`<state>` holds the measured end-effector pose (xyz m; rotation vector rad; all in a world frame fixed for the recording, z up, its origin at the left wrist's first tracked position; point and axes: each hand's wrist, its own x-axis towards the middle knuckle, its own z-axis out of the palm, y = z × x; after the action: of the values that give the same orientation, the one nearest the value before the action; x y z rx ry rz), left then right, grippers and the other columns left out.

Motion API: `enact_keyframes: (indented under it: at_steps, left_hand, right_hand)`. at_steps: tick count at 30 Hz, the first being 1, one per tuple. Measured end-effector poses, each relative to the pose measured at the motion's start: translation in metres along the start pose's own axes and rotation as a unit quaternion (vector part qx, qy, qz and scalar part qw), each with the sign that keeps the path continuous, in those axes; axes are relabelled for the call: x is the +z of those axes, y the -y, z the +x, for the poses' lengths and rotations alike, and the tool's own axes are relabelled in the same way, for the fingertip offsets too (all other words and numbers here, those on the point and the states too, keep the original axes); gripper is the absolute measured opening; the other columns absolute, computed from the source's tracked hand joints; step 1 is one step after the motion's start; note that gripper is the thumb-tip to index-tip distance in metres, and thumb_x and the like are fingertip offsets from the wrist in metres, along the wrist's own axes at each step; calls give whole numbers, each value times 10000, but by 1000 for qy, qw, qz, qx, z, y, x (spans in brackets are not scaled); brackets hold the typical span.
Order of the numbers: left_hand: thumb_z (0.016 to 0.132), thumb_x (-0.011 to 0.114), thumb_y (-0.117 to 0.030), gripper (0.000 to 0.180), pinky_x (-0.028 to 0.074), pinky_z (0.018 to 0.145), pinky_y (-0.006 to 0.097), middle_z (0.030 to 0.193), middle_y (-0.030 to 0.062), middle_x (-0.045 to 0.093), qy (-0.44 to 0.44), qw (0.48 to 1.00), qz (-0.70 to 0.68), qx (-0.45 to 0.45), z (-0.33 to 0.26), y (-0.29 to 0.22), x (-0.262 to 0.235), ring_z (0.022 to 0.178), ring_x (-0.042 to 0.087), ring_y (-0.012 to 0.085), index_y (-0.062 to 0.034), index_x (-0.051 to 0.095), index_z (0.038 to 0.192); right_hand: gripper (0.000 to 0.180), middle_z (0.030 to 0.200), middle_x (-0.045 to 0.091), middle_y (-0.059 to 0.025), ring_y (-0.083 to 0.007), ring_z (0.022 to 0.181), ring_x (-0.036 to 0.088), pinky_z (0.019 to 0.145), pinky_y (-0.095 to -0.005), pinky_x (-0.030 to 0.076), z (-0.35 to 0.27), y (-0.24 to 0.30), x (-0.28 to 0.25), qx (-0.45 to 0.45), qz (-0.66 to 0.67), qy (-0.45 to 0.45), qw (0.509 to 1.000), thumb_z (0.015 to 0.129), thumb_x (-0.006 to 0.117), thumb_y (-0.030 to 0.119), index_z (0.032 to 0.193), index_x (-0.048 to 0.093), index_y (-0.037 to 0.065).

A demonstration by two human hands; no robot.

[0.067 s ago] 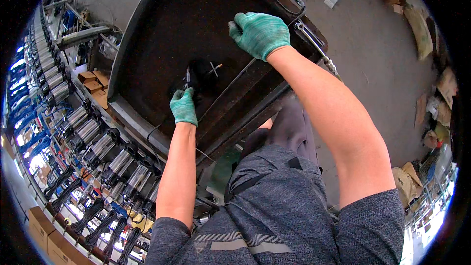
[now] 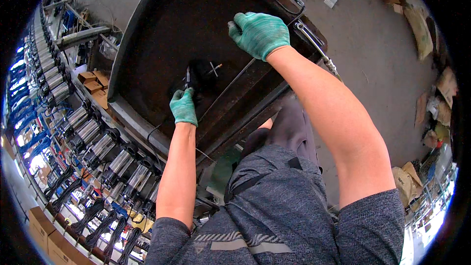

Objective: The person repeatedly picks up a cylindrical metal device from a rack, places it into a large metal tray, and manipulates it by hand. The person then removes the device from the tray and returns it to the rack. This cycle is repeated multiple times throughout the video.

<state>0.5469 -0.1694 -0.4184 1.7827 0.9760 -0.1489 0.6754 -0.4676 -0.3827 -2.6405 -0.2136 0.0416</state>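
Nothing visibly shifts from a moment ago, so the hold looks steady: centre-left, the left hand (image 2: 183,107) pinches a slim piece (image 2: 188,76) over the dark desk (image 2: 167,29); upper-centre, the right hand (image 2: 261,34) curls, contents unclear.

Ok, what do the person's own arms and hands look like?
The left hand and right hand wear matching green gloves, faintly streaked, ending at the wrists. Dark grey heathered short sleeves leave the forearms bare. No cables show on them.
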Motion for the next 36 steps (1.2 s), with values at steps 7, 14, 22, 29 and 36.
enact_keyframes:
  at_steps: [7,14,22,29,36]
  left_hand:
    - [886,759,-65,219,444,509,294,693,-12,572,-1,998,-54,-40,-12,-16,8,564,521,110,-99,569,782]
    - [905,752,-96,261,428,498,296,670,-31,493,0,994,84,73,6,4,-9,546,463,98,-101,534,761]
    - [969,730,-173,326,540,470,290,706,-16,492,22,992,13,123,-56,-69,-65,580,642,136,-97,456,811]
    - [974,733,-170,346,482,521,255,710,-47,416,-56,981,4,188,-148,-112,-122,610,431,65,-89,458,782]
    - [900,808,-218,378,444,515,325,651,16,485,-132,950,94,268,-216,-111,-139,558,532,140,-49,493,778]
  right_hand:
    - [350,846,722,-133,-358,787,708,661,-497,565,0,1,-1,4,-1,7,1000,1008,534,421,879,688,134]
    - [356,872,725,-135,-376,809,705,694,-516,561,-1,2,0,5,-6,19,1000,1016,511,425,906,669,126]
    - [395,1006,731,-139,-388,957,707,800,-535,565,0,16,-28,27,-15,111,993,1019,468,502,1066,649,154]
    - [358,1047,727,-204,-395,887,708,783,-438,553,-27,54,-37,-61,330,88,938,1029,624,325,1357,605,184]
    - [446,1227,688,-194,-395,984,693,821,-461,571,-115,159,-100,-252,208,194,925,1010,623,287,1442,551,205]
